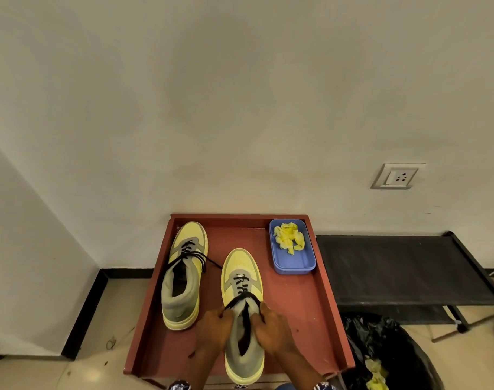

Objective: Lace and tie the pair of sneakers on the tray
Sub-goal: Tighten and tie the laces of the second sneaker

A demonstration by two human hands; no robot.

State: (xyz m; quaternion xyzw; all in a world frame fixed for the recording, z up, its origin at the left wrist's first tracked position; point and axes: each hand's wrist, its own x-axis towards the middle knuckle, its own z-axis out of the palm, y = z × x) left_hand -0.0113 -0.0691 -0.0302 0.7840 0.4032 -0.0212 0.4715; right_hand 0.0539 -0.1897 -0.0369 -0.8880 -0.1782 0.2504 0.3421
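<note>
I log the right-hand sneaker (242, 291) in the lower centre of the frame, standing on the red tray (305, 305) with its toe pointing up the picture. Its black lace (241, 287) is threaded through the lower eyelets; both ends run down to the collar. My left hand (212, 326) pinches the lace end on the left side of the collar, fingers curled round it. My right hand (271, 327) grips the other end on the right side, likewise curled. Both hands press against the shoe's grey ankle padding.

The second sneaker (182, 274) stands left of the first, apart from it, also on the tray, laced, with loose black ends trailing right.

At the tray's upper right corner sits a blue container (293, 264) holding crumpled yellow material (289, 237). Right of the tray I note a black rack (403, 266), beneath it a black bag (381, 350). A wall socket (397, 176) is at right of centre.
</note>
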